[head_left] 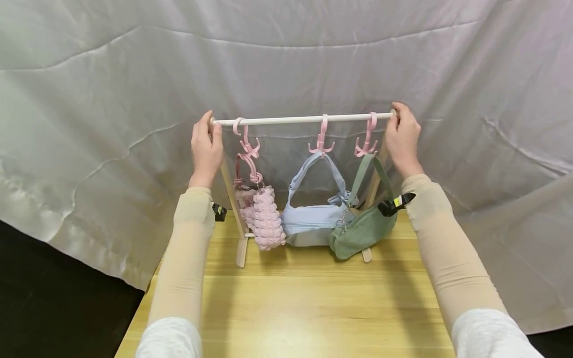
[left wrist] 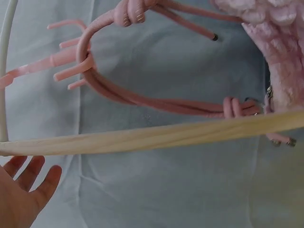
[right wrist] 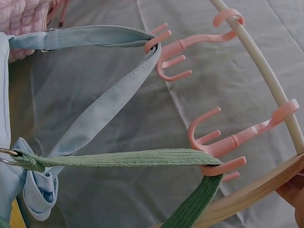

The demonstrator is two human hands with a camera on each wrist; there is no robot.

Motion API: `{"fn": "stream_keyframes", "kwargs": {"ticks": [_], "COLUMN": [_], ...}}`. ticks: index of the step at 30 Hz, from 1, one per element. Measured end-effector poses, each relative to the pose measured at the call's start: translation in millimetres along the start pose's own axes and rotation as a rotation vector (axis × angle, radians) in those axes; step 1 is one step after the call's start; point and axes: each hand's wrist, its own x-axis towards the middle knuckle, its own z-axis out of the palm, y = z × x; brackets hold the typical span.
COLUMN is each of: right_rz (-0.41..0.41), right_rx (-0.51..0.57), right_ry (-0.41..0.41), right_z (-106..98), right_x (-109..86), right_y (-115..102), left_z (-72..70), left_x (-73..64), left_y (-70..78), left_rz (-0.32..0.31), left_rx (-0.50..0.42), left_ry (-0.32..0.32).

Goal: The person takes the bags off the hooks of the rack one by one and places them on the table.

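A small wooden rack (head_left: 230,191) with a white top rod (head_left: 286,120) stands on the table. My left hand (head_left: 207,149) holds its upper left corner, thumb in front. My right hand (head_left: 403,139) holds the upper right corner between thumb and fingers. Three pink claw hooks hang from the rod: a left hook (head_left: 250,146), a middle hook (head_left: 321,144) and a right hook (head_left: 367,144). From them hang a pink puffy bag (head_left: 267,216), a light blue bag (head_left: 313,216) and a green bag (head_left: 364,231). In the left wrist view, fingertips (left wrist: 52,175) lie beside the wooden post.
The wooden table (head_left: 304,298) extends in front of the rack. A grey curtain (head_left: 286,69) hangs close behind and along both sides. A dark area (head_left: 58,298) lies beyond the table at lower left. Black wrist cameras sit on both sleeves.
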Motion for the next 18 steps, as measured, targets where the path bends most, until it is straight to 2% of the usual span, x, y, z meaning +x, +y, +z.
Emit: {"fn": "stream_keyframes", "kwargs": {"ticks": [6,10,12,18], "right_rz": [-0.022,-0.053,-0.075,-0.208], "right_rx": [0.008,0.009,0.012,0.015], "right_ry": [0.004,0.019,0.044,0.151], "right_z": [-2.8,-4.8,-5.0,0.1], "right_x": [0.3,-2.2,-4.5,-14.7], "right_y": [-5.0,-12.0,-16.7,-28.4], "left_z": [-9.8,-14.9,-15.9,-15.2], "left_x": [10.9,19.3,24.0,35.2], "left_y": [10.0,17.2,19.7,25.9], "left_rz": [0.054,0.114,0.155,0.269], "left_rx": [0.071,0.126,0.166,0.311], "left_ry": [-0.058,-0.110,-0.141,-0.231]}}
